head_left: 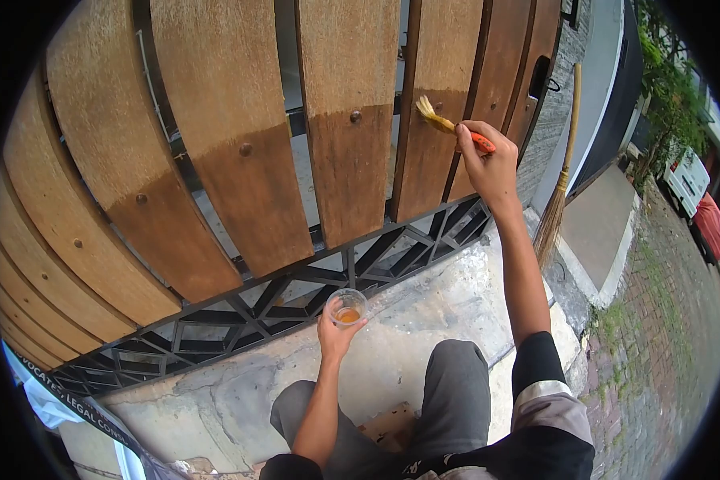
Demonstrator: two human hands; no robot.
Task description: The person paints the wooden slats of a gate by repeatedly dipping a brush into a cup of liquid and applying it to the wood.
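My right hand [488,160] is closed round the orange handle of a paintbrush [438,118]. Its pale bristles are at a wooden slat [432,172] of the gate, close to where dark stained wood meets lighter wood above; whether they touch cannot be told. Lower down, my left hand [336,334] grips a clear plastic cup [346,307] with a little amber liquid in the bottom. Several slats are darker in their lower part, while those at the far left [56,264] are light all the way down. Round bolt heads show on the slats.
Black metal latticework [288,300] runs beneath the slats. A straw broom [564,180] leans by the wall at right. Pale concrete [408,312] lies under me, with a printed banner [72,400] at lower left. A brick-paved road and a parked white vehicle [686,182] are farther right.
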